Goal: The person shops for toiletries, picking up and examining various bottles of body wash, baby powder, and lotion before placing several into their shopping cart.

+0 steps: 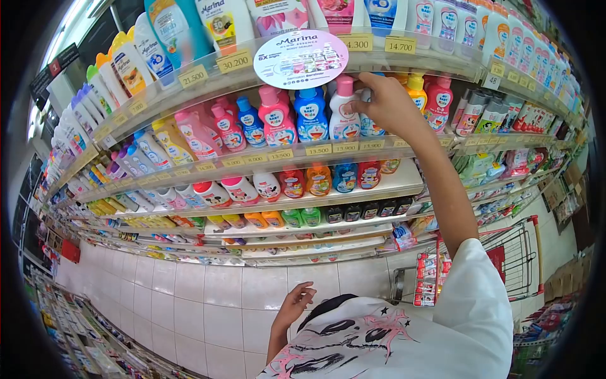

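Note:
My right hand reaches up to the middle shelf and closes on a white bottle with a pink cap. The thumb lies against the bottle's front right side, and the other fingers are partly hidden behind it. The bottle stands upright in the front row. Just left of it is a blue My Baby Kids bottle, and a pink bottle comes after that. Another blue bottle is partly covered by my hand. Low in front of my shirt, my left hand hangs with loosely curled fingers apart, holding nothing.
An oval Marina sign juts from the upper shelf edge. Price tags run along the shelf lip. Lower shelves carry more bottles. A shopping cart with packs in it stands at the right on the tiled floor.

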The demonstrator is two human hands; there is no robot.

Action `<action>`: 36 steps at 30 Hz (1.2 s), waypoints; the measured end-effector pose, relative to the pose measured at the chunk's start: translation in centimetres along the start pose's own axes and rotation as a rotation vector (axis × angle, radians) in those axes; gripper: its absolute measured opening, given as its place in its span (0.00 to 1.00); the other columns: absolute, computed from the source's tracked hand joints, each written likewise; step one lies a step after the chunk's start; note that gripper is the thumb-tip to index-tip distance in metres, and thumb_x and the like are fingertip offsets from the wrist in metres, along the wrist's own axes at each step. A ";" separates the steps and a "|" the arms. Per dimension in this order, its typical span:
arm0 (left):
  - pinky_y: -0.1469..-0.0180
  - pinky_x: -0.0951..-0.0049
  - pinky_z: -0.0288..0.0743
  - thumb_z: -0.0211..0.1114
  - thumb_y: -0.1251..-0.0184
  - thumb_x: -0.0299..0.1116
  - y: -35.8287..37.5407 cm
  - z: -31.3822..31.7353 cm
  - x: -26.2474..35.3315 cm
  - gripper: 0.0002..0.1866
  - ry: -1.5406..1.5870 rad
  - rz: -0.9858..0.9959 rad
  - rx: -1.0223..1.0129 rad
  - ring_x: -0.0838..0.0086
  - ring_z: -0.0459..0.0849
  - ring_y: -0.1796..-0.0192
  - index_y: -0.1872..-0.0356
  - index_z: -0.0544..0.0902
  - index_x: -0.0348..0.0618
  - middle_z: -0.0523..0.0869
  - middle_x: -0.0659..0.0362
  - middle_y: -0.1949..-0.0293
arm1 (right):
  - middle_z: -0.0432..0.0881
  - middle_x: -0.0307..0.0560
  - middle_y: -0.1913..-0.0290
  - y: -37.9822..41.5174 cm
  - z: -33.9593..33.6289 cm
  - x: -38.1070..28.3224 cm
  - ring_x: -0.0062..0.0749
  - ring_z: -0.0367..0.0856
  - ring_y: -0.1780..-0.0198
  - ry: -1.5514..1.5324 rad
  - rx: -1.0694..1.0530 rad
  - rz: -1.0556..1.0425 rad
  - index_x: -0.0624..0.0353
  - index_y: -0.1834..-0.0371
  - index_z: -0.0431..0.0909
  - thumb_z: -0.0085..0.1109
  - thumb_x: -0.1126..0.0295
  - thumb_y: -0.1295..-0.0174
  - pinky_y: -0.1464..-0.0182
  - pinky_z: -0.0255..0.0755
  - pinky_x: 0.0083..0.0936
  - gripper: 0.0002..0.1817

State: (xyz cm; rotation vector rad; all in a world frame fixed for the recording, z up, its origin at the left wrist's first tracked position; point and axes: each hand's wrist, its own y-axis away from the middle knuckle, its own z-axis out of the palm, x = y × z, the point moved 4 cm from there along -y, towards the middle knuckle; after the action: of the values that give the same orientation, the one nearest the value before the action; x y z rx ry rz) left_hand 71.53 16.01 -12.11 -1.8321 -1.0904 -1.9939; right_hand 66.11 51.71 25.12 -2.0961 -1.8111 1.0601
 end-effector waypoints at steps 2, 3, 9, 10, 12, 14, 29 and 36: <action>0.61 0.79 0.71 0.55 0.29 0.32 -0.8 -0.5 0.4 0.20 -0.019 0.002 -0.001 0.78 0.80 0.60 0.37 0.72 0.41 0.84 0.60 0.53 | 0.84 0.58 0.60 0.1 0.1 -0.2 0.56 0.80 0.54 0.003 0.044 -0.007 0.64 0.51 0.77 0.70 0.61 0.50 0.53 0.73 0.41 0.26; 0.62 0.79 0.71 0.55 0.29 0.32 -1.0 -0.8 0.5 0.20 -0.036 -0.001 0.000 0.78 0.79 0.61 0.37 0.72 0.41 0.84 0.60 0.53 | 0.84 0.58 0.60 0.3 0.4 -0.2 0.56 0.80 0.54 0.004 0.050 0.006 0.64 0.51 0.77 0.70 0.61 0.50 0.53 0.73 0.41 0.26; 0.63 0.80 0.70 0.59 0.30 0.30 -4.0 -0.5 1.8 0.19 -0.022 -0.018 -0.137 0.79 0.78 0.63 0.39 0.73 0.41 0.82 0.63 0.59 | 0.83 0.47 0.69 4.0 0.2 -0.6 0.35 0.74 0.78 -0.067 0.516 -0.176 0.57 0.51 0.79 0.71 0.64 0.47 0.73 0.68 0.28 0.21; 0.63 0.80 0.70 0.59 0.30 0.30 -4.2 -0.2 1.9 0.19 -0.042 -0.050 -0.175 0.79 0.78 0.63 0.39 0.73 0.41 0.82 0.63 0.59 | 0.83 0.47 0.69 5.2 0.2 -0.8 0.35 0.74 0.78 -0.050 0.518 -0.124 0.57 0.51 0.79 0.71 0.64 0.47 0.73 0.68 0.28 0.21; 0.63 0.81 0.70 0.58 0.30 0.29 -5.7 0.7 3.0 0.19 -0.100 0.015 -0.274 0.81 0.76 0.64 0.40 0.74 0.41 0.82 0.62 0.58 | 0.81 0.45 0.72 8.8 -0.5 -0.9 0.31 0.70 0.81 -0.143 0.567 -0.155 0.59 0.57 0.81 0.68 0.65 0.42 0.74 0.67 0.25 0.13; 0.63 0.82 0.69 0.57 0.30 0.30 -7.4 1.7 2.9 0.18 -0.141 0.020 -0.358 0.81 0.76 0.65 0.40 0.74 0.42 0.83 0.62 0.57 | 0.80 0.45 0.73 14.2 0.0 1.3 0.29 0.69 0.81 -0.195 0.564 -0.030 0.60 0.61 0.81 0.66 0.66 0.41 0.75 0.67 0.24 0.11; 0.59 0.77 0.72 0.58 0.29 0.34 -16.0 17.9 -1.2 0.18 -0.631 -0.145 -0.551 0.77 0.80 0.62 0.41 0.75 0.41 0.82 0.61 0.60 | 0.83 0.52 0.56 65.9 4.9 33.0 0.38 0.83 0.59 -0.217 0.385 1.375 0.63 0.53 0.77 0.62 0.71 0.41 0.56 0.77 0.31 0.14; 0.47 0.66 0.75 0.50 0.25 0.39 -12.3 29.1 -8.4 0.17 -0.878 -0.085 -0.364 0.61 0.84 0.51 0.52 0.79 0.35 0.86 0.49 0.57 | 0.81 0.55 0.57 87.9 22.7 53.4 0.51 0.80 0.57 -0.080 -0.281 1.436 0.56 0.55 0.79 0.60 0.48 0.44 0.51 0.74 0.46 0.23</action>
State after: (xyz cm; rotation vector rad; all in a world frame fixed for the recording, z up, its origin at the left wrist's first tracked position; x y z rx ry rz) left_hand 87.86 40.71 -26.00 -3.0465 -1.0210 -1.4740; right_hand 122.43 72.23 -61.45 -3.5574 -0.1539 1.0437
